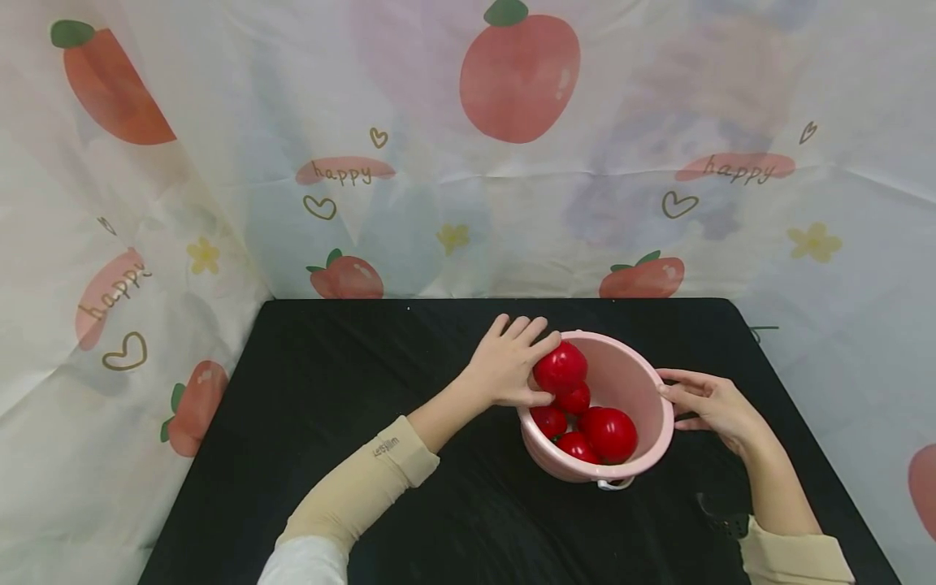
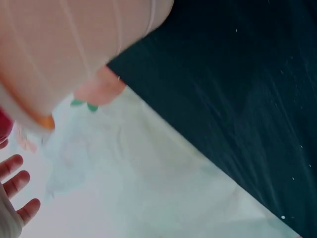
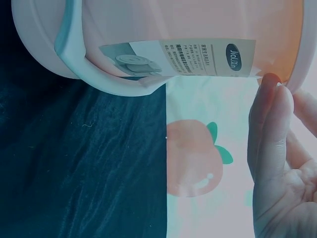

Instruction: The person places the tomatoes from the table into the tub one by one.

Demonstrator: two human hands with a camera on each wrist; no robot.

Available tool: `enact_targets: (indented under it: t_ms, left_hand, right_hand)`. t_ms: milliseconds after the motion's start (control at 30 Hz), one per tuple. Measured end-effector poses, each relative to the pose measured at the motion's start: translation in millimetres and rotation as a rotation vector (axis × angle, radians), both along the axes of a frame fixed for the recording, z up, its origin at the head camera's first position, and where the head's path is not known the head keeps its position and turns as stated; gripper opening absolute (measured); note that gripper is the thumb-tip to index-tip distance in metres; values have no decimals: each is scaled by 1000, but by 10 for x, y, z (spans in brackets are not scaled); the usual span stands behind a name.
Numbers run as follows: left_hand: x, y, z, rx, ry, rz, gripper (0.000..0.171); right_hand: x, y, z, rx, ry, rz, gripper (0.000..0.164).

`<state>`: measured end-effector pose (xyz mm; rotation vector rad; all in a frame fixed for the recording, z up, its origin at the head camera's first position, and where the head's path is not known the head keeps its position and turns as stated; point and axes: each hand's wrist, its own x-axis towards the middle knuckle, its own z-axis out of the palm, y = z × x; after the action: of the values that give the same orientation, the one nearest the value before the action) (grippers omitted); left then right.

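Observation:
A pink bucket (image 1: 651, 406) stands on the black table, with several shiny red tomatoes (image 1: 613, 435) inside. At the bucket's far left rim my left hand (image 1: 512, 366) holds one red tomato (image 1: 561, 367) between thumb and index finger, the other fingers spread outward. This tomato sits highest and overlaps the rim in the head view. In the left wrist view, the spread fingers (image 2: 17, 183) show below the rim, and only a sliver of red appears. My right hand (image 1: 720, 406) pinches the bucket's right rim, thumb and fingertips at its edge in the right wrist view.
The black cloth-covered table (image 1: 351, 390) extends left of the bucket. A pale handle (image 3: 114, 87) hangs at the bucket's side, beside a printed label (image 3: 208, 57). Behind the table hangs a white curtain (image 1: 526, 211) with fruit prints.

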<state>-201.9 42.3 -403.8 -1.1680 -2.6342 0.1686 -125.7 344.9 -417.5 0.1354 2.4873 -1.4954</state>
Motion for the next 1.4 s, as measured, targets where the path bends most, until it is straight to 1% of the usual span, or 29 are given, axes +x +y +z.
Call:
enact_targets:
  t_ms: [133, 300, 533, 733, 867, 1100, 1267, 1400]
  left_hand:
    - [21, 154, -61, -85, -20, -50, 80]
    - [18, 263, -122, -171, -16, -112, 82]
    - [-15, 354, -140, -307, 0, -171, 83]
    - [-17, 431, -148, -435, 20, -227, 82]
    - [-11, 486, -172, -496, 23, -228, 80]
    - [7, 548, -195, -548, -21, -199, 79]
    - [26, 567, -209, -560, -68, -188, 82]
    - [36, 575, -221, -559, -83, -181, 85]
  right_hand:
    - [3, -2, 1, 4, 2, 2, 60]
    - [4, -8, 0, 11, 3, 4, 60]
    - [-3, -13, 4, 10, 6, 3, 60]
    - [-4, -19, 5, 15, 2, 0, 61]
    - [-2, -21, 6, 8, -4, 1, 61]
    - [-1, -13, 3, 7, -9, -4, 61]
    - [0, -9, -7, 3, -5, -1, 60]
    - [-3, -10, -9, -5, -4, 0, 60]
